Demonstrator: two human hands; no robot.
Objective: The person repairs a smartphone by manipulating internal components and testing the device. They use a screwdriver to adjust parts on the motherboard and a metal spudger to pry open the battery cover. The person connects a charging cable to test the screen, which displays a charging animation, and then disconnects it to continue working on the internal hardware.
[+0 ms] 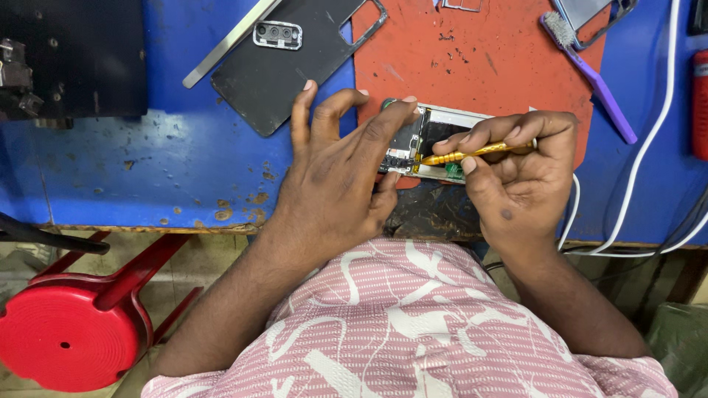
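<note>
An opened phone (435, 136) with its circuit board bare lies on the near edge of an orange work mat (472, 59). My left hand (335, 173) presses down on the phone's left end, thumb under its near edge and forefinger across its top. My right hand (516, 166) holds a slim gold screwdriver (472, 153), its tip pointing left onto the board. The phone's right part is hidden under my right hand.
A dark phone back cover (284, 63) with a camera frame (278, 35) lies on the blue table (147, 162). A purple brush (590, 70) and white cables (653, 125) are at right. A red stool (70, 328) stands at lower left.
</note>
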